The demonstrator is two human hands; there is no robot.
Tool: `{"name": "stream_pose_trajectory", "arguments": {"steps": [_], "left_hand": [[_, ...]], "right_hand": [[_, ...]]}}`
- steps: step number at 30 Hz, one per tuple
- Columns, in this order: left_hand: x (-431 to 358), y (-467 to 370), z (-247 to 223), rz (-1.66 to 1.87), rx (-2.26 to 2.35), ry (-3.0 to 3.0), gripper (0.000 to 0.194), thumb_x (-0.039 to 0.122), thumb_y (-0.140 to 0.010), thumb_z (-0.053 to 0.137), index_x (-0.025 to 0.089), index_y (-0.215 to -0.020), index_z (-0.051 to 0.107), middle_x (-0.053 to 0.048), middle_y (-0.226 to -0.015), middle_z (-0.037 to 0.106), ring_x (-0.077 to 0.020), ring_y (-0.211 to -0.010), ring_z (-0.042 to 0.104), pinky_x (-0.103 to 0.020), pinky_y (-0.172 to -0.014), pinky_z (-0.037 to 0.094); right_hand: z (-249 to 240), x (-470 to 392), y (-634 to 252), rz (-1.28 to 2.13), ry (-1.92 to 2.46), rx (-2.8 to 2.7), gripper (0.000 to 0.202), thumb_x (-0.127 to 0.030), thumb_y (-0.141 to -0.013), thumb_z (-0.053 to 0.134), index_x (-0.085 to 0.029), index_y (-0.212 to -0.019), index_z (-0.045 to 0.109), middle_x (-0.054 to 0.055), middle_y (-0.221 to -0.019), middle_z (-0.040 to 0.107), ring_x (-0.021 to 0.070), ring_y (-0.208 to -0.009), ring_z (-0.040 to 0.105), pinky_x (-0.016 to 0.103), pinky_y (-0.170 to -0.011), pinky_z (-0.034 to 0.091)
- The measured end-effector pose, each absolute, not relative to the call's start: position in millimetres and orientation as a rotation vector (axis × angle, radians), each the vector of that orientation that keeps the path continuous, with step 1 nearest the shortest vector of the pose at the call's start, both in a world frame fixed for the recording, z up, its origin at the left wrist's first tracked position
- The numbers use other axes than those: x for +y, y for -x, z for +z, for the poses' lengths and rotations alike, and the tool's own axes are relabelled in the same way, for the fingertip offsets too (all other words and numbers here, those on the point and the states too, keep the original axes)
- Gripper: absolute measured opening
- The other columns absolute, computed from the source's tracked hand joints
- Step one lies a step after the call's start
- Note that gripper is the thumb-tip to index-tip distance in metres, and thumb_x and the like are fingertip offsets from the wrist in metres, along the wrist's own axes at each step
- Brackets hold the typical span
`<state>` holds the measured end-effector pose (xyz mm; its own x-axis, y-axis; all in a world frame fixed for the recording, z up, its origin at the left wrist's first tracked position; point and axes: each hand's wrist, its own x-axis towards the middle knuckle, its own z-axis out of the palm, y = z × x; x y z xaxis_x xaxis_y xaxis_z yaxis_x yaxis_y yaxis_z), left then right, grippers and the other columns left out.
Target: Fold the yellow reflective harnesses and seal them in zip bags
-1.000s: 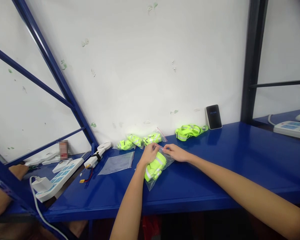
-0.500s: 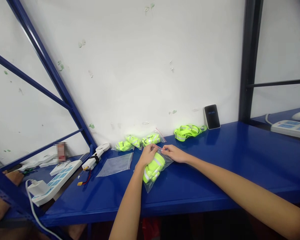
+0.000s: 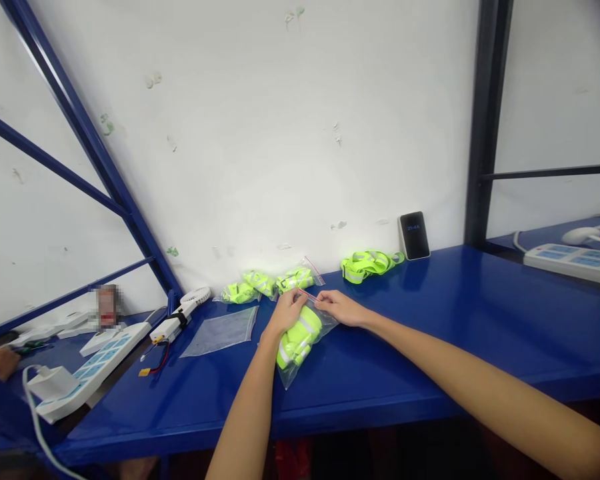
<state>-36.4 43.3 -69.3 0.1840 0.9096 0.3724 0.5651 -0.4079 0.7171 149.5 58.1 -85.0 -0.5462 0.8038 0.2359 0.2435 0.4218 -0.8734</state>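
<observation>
A clear zip bag (image 3: 289, 377) with a folded neon-yellow reflective strap (image 3: 300, 339) inside lies near the middle of the blue table. My left hand (image 3: 286, 312) pinches the left part of its red-lined top edge. At the right part of that same edge, my right hand (image 3: 343, 308) pinches the plastic. Behind my hands, along the wall, are several bagged yellow straps (image 3: 260, 283). A loose yellow strap bundle (image 3: 369, 265) rests farther right. To the left, a flat clear bag (image 3: 220, 332) lies on the table.
A black-screened device (image 3: 415, 235) leans on the wall at the back right. A small white fan (image 3: 196, 296), a white pack with wires (image 3: 169, 327) and a power strip (image 3: 97, 370) are at left. Another person's hand (image 3: 1, 362) shows at the far left.
The whole view has shifted, so the table items appear slightly farther left. Both hands keep their pinch on the bag's top edge, with little other visible change.
</observation>
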Motion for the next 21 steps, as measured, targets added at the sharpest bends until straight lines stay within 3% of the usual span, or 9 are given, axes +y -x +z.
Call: {"name": "stream_pose_trajectory", "arguments": {"steps": [8,15,21], "left_hand": [[41.0,35.7,-67.5,1.102,1.377,-2.050,0.020,0.027,-0.084,0.050,0.014,-0.077,0.063,0.000,-0.068,0.056,-0.0127,-0.065,0.048,-0.025,-0.062,0.035],[38.9,34.7,-65.0,1.086,1.202,-1.878,0.022,0.034,-0.076,0.065,0.012,-0.080,0.067,-0.004,-0.076,0.066,-0.0155,-0.071,0.059,-0.026,-0.069,0.043],[41.6,37.8,-67.5,1.087,1.129,-1.717,0.031,0.039,-0.072,0.071,0.011,-0.084,0.068,-0.007,-0.077,0.068,-0.0166,-0.072,0.061,-0.027,-0.070,0.046]], "right_hand": [[-83.5,56.2,-150.8,0.982,0.887,-2.075,0.025,-0.039,-0.085,0.051,-0.017,-0.075,0.053,-0.003,-0.063,0.044,0.0115,-0.060,0.038,0.024,-0.054,0.026],[-79.6,52.6,-152.0,0.835,0.800,-2.119,0.021,-0.032,-0.086,0.050,-0.016,-0.074,0.057,-0.002,-0.064,0.051,0.0118,-0.060,0.044,0.024,-0.057,0.030],[-82.4,52.9,-151.9,0.979,0.809,-2.039,0.030,-0.042,-0.087,0.052,-0.017,-0.073,0.059,-0.002,-0.058,0.053,0.0109,-0.050,0.044,0.024,-0.053,0.033]]}}
